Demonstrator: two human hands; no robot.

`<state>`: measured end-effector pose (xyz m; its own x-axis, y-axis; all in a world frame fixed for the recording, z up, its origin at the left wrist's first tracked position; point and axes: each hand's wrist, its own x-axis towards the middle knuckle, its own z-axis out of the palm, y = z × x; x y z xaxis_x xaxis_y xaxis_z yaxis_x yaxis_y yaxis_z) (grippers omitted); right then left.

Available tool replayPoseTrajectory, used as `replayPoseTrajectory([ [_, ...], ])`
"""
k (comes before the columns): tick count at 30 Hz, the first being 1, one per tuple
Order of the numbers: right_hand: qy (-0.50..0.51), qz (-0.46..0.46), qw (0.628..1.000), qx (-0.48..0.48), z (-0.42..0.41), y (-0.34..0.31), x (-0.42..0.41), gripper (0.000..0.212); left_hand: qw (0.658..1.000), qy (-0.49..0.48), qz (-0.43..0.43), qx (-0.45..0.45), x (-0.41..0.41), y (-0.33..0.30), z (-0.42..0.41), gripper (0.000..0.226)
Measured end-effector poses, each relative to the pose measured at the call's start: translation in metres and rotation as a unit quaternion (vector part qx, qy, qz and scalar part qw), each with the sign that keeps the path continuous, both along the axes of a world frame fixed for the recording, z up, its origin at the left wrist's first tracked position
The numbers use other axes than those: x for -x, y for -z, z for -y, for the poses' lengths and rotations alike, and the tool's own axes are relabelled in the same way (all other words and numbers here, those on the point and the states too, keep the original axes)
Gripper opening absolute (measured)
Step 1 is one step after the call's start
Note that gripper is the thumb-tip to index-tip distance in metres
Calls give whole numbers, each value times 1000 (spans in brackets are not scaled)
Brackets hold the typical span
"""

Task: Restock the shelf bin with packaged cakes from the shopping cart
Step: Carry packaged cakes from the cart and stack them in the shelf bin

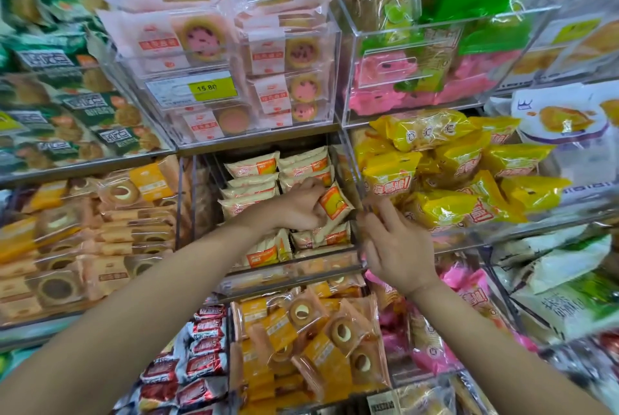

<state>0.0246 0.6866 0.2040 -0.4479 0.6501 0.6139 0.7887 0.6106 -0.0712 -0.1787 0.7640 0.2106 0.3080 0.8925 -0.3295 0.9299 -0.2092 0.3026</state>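
A clear acrylic shelf bin [294, 272] in the middle row holds several cream-and-orange packaged cakes [251, 168], stacked at the back and loose at the front. My left hand [299, 205] reaches into the bin and grips one tilted cake packet [335, 203] by its left side. My right hand [395, 244] is at the bin's right front corner, fingers straight and touching the clear wall. The shopping cart is out of view.
Neighbouring clear bins are packed: pink round cakes [201, 36] above with a 15.80 price label [211, 88], yellow bags [452, 173] at right, orange ring-cake packs [318, 331] below, red-and-silver packets [197, 361] lower left, green packs [77, 106] upper left.
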Motion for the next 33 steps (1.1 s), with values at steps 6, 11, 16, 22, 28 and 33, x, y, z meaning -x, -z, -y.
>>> replayPoseTrajectory([
  [6,1,-4,1000,7,-1,2,1,25,997,-9,47,-64,-1,-6,8,52],
  [11,2,-1,1000,1,-1,2,0,26,987,28,25,-153,3,-20,18,21],
  [16,2,-2,1000,4,-1,3,0,25,973,48,-38,-224,5,-39,17,28],
  [22,1,-4,1000,-4,-1,2,0,23,960,97,-69,-252,8,-47,21,30],
  [28,0,-11,1000,-4,-2,4,1,23,962,91,-141,-215,-3,-15,21,49],
  [33,-4,-6,1000,-7,-2,4,0,21,959,95,-170,-206,-2,-10,4,58],
])
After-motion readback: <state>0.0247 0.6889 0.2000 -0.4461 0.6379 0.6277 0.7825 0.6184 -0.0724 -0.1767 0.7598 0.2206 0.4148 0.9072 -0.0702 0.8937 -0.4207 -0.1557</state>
